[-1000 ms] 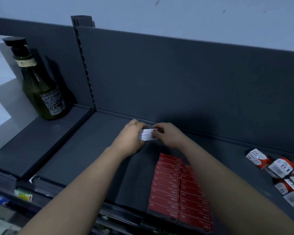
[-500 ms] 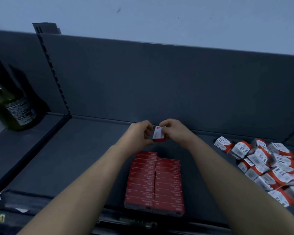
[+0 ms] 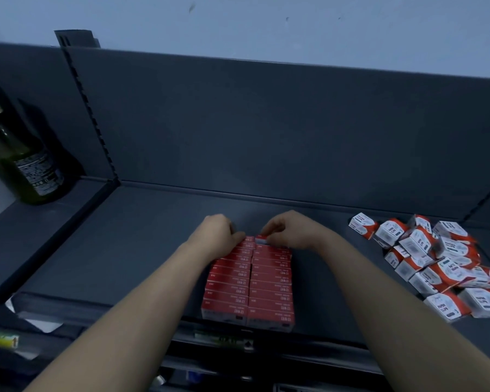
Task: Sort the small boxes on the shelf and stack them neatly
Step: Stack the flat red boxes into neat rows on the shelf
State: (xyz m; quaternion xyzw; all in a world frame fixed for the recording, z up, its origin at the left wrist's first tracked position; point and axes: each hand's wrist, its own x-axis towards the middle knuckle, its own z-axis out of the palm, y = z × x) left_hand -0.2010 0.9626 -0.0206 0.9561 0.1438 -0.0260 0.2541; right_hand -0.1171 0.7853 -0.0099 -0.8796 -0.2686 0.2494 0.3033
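On the shelf [image 3: 125, 236] two rows [image 3: 249, 284] of red boxes lie side by side, running from the front edge toward the back. Both hands are at the far end of them. The right hand [image 3: 287, 232] pinches one small box [image 3: 261, 238] between thumb and fingertips, and this box sits at the far end of the right row, touching or nearly touching the last box there. The left hand [image 3: 219, 236] rests with bent fingers against the far end of the left row. Its fingertips are hidden, so I cannot tell if it grips something or only steadies the row. The box looks like thin cardboard, so I judge it light and fairly stiff, but easy to dent if it is squeezed on the wide faces. The printed surface is probably smooth and a little slippery. A light pinch on the two short ends seems the best hold, because the long sides must stay free to slide against the neighbour. The rows are loose, so one push too hard could shift the whole line or open a gap. To the right, well apart from the rows, a heap [image 3: 439, 258] of white and red boxes lies in disorder, so much sorting remains. A dark bottle [image 3: 23, 165] stands far left.
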